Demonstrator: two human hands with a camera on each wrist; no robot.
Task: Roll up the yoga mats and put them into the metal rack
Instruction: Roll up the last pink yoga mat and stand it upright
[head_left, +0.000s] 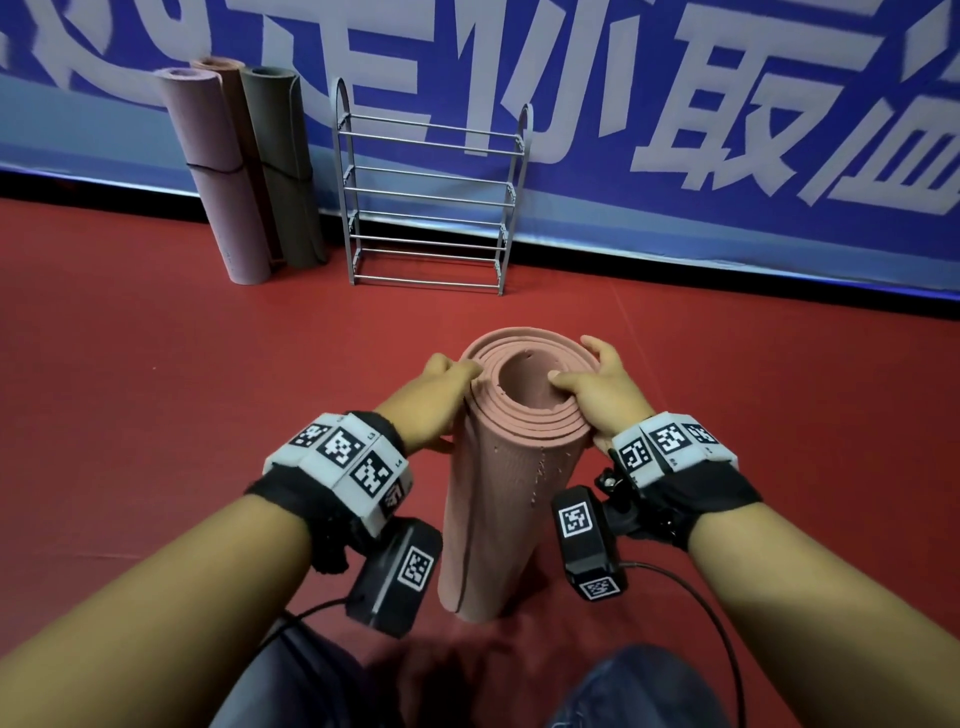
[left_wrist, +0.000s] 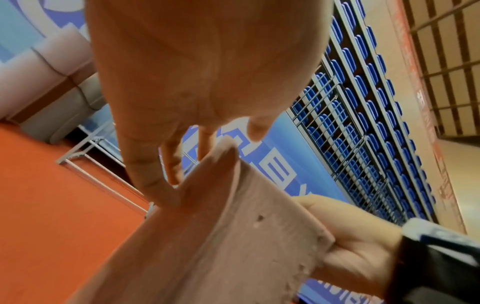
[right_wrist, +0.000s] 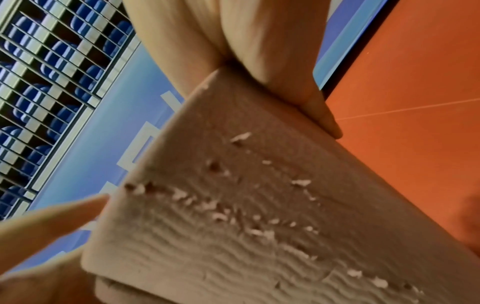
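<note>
A salmon-pink rolled yoga mat (head_left: 498, 493) stands on end on the red floor in front of me. My left hand (head_left: 452, 379) lies against the left side of its top rim, fingers fairly straight on the outer layer and thumb by the edge. My right hand (head_left: 592, 379) grips the right side of the rim, thumb in the hollow core and fingers round the outside. The left wrist view shows the mat's edge (left_wrist: 221, 246) under the left fingers (left_wrist: 155, 185). In the right wrist view the mat (right_wrist: 259, 205) has a chipped surface. The empty metal rack (head_left: 431, 136) stands against the wall ahead.
Left of the rack, a lilac rolled mat (head_left: 213, 171), a brown one (head_left: 234, 104) and a grey-green one (head_left: 280, 166) lean on the blue banner wall (head_left: 675, 156). Red floor (head_left: 156, 389) lies between me and the rack. Camera cables trail near my knees.
</note>
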